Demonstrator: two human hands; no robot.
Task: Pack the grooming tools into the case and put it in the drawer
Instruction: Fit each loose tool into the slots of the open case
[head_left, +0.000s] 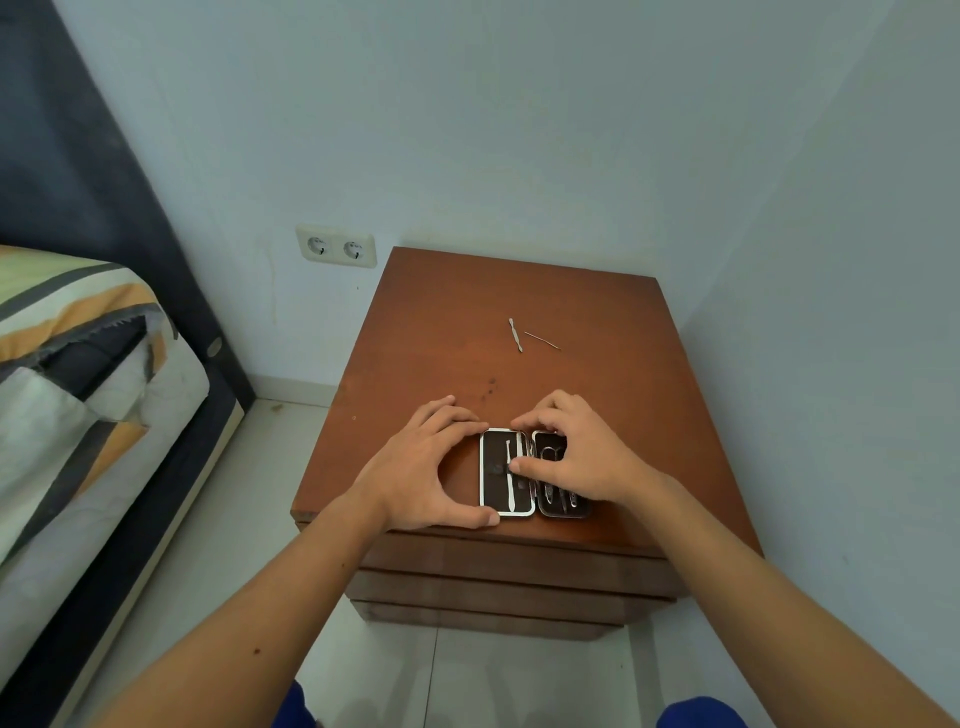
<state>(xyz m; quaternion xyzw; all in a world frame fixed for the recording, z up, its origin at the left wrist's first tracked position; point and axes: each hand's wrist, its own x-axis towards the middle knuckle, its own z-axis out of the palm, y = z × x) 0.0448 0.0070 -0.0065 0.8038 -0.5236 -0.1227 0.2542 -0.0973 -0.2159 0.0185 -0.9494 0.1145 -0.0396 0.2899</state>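
Head view: case (506, 472) lay open flat at the near edge of the bench (447, 332), between both hands. Left hand (422, 467) was spread, thumb and fingers bracketing the case's left half. Right hand (576, 457) lay over the right half, fingers curled, fingertips pressing on a tool at the hinge; couldn't tell if it pinched it. Two loose tools, a pusher (515, 335) and a pick (542, 340), sat well beyond the hands.

Pale blue painted walls (519, 104) meeting in a corner; white tiled floor (249, 519); brown wooden nightstand (467, 301); double white socket (336, 247) (left of nightstand); striped-quilt bed (78, 364).
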